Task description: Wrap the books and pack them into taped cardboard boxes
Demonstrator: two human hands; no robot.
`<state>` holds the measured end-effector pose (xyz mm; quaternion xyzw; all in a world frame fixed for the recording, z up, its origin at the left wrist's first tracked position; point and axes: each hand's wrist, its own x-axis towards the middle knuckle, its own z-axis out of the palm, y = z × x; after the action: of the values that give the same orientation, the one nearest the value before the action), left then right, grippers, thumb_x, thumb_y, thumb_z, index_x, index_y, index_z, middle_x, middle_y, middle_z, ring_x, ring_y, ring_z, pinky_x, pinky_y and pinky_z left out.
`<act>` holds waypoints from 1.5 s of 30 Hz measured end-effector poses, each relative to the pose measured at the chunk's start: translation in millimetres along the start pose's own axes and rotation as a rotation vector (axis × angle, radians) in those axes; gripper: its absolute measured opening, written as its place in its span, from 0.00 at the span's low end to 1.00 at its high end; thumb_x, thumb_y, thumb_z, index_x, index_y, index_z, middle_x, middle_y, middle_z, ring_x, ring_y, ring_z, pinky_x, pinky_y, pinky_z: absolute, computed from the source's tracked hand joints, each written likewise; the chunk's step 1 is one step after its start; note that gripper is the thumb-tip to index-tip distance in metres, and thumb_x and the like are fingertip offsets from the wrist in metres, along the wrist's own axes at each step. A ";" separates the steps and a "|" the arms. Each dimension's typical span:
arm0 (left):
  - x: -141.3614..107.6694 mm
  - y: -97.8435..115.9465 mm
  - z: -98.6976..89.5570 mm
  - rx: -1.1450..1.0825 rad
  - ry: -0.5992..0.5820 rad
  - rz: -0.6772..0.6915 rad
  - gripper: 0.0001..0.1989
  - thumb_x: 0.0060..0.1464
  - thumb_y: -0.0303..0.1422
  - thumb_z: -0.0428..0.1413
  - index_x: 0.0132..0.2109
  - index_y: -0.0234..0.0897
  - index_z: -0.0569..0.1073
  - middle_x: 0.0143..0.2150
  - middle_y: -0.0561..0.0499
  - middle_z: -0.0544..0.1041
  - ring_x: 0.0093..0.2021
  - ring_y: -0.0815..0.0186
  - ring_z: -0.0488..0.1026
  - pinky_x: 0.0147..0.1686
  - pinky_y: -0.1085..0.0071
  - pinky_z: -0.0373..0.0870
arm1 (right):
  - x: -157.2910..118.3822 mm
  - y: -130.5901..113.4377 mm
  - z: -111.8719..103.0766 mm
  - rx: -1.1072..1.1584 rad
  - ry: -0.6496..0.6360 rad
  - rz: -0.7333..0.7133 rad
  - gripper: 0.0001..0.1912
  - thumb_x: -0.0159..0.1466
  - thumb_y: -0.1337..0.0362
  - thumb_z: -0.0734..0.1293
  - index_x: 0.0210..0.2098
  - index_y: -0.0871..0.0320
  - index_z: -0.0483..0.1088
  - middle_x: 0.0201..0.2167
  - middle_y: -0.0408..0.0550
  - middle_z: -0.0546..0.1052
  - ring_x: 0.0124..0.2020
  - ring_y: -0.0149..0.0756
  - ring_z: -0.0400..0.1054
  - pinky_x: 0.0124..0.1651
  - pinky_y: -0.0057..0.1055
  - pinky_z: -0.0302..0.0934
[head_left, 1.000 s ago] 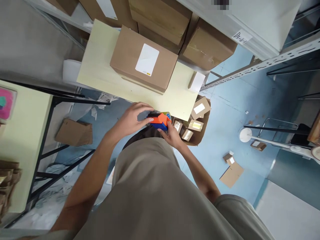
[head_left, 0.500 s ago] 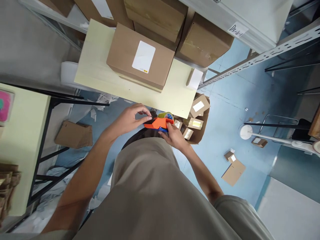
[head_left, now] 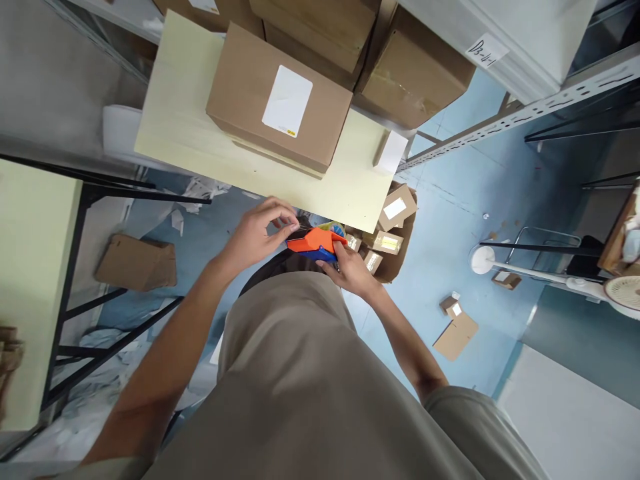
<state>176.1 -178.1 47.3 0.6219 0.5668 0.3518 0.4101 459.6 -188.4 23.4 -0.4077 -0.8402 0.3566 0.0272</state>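
Note:
An orange and blue tape dispenser (head_left: 317, 243) is held before my waist, just below the table's near edge. My right hand (head_left: 349, 267) wraps round its right end, thumb on the orange body. A roll of tape (head_left: 337, 230) shows behind the orange part. At the dispenser's left end, the thumb and forefinger of my left hand (head_left: 263, 235) pinch what looks like the thin, clear end of the tape; it is hard to make out. A closed cardboard box (head_left: 245, 87) with a white label (head_left: 287, 100) lies on the pale yellow table (head_left: 185, 143) beyond my hands.
A small white box (head_left: 391, 152) stands at the table's right end. Below it, an open carton (head_left: 407, 248) contains several small boxes. Larger cartons (head_left: 417, 73) stand behind the table. At left is another table (head_left: 40, 253); at right, a white fan (head_left: 625, 290) and flattened cardboard (head_left: 456, 337) on the floor.
The view has shifted slightly. The dispenser has turned a little in my right hand, showing more blue underneath. My left fingertips have come slightly away from its left end, still pinching.

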 end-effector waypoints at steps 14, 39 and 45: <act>-6.4 -33.2 7.6 -0.097 0.059 -0.102 0.09 0.64 0.37 0.64 0.49 0.42 0.82 0.42 0.49 0.84 0.43 0.61 0.81 0.48 0.65 0.79 | 18.6 -3.8 -3.6 -0.164 -0.085 0.025 0.26 0.79 0.45 0.57 0.63 0.61 0.59 0.40 0.56 0.80 0.46 0.55 0.77 0.46 0.46 0.72; 56.7 -170.0 49.8 -0.205 0.374 -0.306 0.11 0.57 0.41 0.67 0.43 0.40 0.84 0.40 0.47 0.85 0.39 0.62 0.80 0.44 0.66 0.76 | 18.4 85.5 -33.0 -0.405 -0.272 0.537 0.27 0.79 0.46 0.58 0.64 0.62 0.62 0.48 0.63 0.82 0.47 0.59 0.79 0.43 0.42 0.67; 102.3 -182.9 71.6 -0.275 0.363 -0.350 0.08 0.53 0.33 0.69 0.40 0.37 0.83 0.36 0.48 0.84 0.36 0.64 0.78 0.44 0.67 0.74 | 50.2 117.1 -28.6 -0.488 -0.184 0.590 0.28 0.80 0.48 0.56 0.65 0.66 0.58 0.50 0.69 0.81 0.49 0.62 0.77 0.47 0.43 0.65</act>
<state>175.8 -80.5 -151.5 0.3801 0.6765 0.4550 0.4368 513.7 -88.1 -40.3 -0.5926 -0.7458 0.1740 -0.2496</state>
